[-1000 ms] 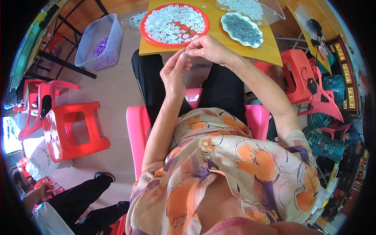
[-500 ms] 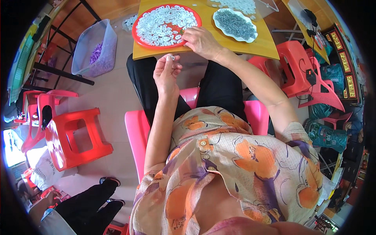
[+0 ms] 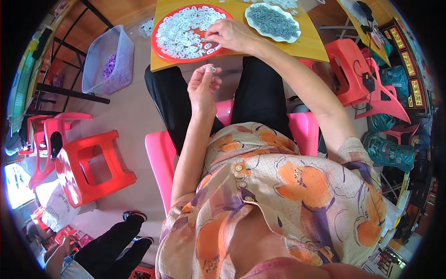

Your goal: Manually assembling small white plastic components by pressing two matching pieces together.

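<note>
I judge this picking — left grip [image 3: 203,88] pinching a small white piece [image 3: 213,69], right grip [image 3: 232,35], hold unclear, needing fingertip precision at the top-centre red tray [image 3: 183,60].

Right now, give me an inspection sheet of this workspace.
Surface: yellow table with red tray, scalloped white plate.
Job's things: white pieces in the tray, grey pieces on the plate.
Clutter: red stool, clear bin of purple pieces, left of the table.
Hands: left hand pinches a small white piece; right hand at the tray's right side, grip unclear.
Cables: dark corded block by the right-hand stools.
Surroundings: another person, lower left.
</note>
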`<control>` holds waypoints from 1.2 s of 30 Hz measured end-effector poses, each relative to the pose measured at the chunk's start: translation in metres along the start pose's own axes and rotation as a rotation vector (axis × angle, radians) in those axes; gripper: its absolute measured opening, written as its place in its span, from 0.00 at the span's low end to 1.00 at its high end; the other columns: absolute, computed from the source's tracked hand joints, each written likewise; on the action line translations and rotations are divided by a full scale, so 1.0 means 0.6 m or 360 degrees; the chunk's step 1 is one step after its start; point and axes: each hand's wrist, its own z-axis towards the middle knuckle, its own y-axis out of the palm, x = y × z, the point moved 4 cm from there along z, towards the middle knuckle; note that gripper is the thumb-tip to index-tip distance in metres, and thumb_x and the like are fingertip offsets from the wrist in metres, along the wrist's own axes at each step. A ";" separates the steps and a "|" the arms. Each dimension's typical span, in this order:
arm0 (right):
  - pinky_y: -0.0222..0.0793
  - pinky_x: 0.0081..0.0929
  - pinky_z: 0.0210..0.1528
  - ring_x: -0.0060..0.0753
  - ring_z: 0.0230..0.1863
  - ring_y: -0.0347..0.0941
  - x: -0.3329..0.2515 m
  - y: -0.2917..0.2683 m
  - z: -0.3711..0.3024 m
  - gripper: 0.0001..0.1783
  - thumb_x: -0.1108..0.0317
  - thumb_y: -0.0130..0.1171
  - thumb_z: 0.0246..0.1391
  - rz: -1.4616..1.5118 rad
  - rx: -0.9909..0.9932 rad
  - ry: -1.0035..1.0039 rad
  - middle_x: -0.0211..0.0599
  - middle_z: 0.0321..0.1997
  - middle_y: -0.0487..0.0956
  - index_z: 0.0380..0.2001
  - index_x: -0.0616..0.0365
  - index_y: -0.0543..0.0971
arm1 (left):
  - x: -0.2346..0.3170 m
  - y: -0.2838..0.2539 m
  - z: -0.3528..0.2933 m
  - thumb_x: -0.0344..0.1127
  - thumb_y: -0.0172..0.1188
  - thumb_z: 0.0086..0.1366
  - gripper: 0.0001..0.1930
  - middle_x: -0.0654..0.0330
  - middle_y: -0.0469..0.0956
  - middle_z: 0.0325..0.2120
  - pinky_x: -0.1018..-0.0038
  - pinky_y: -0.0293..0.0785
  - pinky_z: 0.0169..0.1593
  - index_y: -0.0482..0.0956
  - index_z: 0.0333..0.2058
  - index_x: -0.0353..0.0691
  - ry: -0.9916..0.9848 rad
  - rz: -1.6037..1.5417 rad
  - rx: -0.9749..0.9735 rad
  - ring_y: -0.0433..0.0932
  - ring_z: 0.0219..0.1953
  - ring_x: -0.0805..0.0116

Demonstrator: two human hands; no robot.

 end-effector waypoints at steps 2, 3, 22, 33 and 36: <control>0.75 0.41 0.45 0.46 0.42 0.80 -0.022 0.026 0.027 0.13 0.59 0.65 0.59 0.0056 -0.0054 -0.0103 0.40 0.37 0.82 0.38 0.56 0.87 | -0.002 0.000 -0.006 0.36 0.62 0.74 0.08 0.59 0.86 0.37 0.83 0.70 0.33 0.80 0.45 0.40 -0.0028 0.0013 -0.0003 0.77 0.27 0.79; 0.75 0.43 0.44 0.46 0.42 0.80 -0.036 0.037 0.039 0.12 0.59 0.65 0.58 0.0104 -0.0105 -0.0212 0.40 0.39 0.83 0.39 0.55 0.87 | -0.004 0.001 -0.009 0.36 0.61 0.74 0.07 0.58 0.86 0.37 0.83 0.70 0.33 0.80 0.45 0.40 -0.0050 0.0021 -0.0011 0.77 0.27 0.79; 0.80 0.42 0.46 0.45 0.41 0.85 0.023 0.066 0.084 0.06 0.67 0.68 0.52 -0.0031 -0.0195 0.0160 0.44 0.37 0.87 0.33 0.54 0.89 | -0.006 0.008 -0.010 0.36 0.60 0.75 0.08 0.58 0.86 0.37 0.84 0.73 0.33 0.80 0.46 0.39 -0.0088 0.0052 -0.0011 0.78 0.28 0.78; 0.78 0.41 0.44 0.43 0.38 0.84 -0.003 0.085 0.082 0.06 0.65 0.72 0.51 0.0015 -0.0282 -0.0101 0.38 0.34 0.87 0.31 0.52 0.88 | -0.001 0.003 -0.007 0.37 0.62 0.74 0.08 0.58 0.86 0.37 0.83 0.71 0.33 0.80 0.45 0.40 -0.0075 0.0005 0.0039 0.78 0.27 0.79; 0.78 0.41 0.44 0.43 0.38 0.84 -0.003 0.086 0.090 0.07 0.64 0.72 0.51 0.0017 -0.0426 0.0006 0.39 0.33 0.87 0.33 0.53 0.88 | 0.002 0.003 -0.005 0.37 0.61 0.74 0.08 0.58 0.86 0.38 0.83 0.72 0.33 0.80 0.45 0.40 -0.0070 0.0020 0.0024 0.78 0.28 0.78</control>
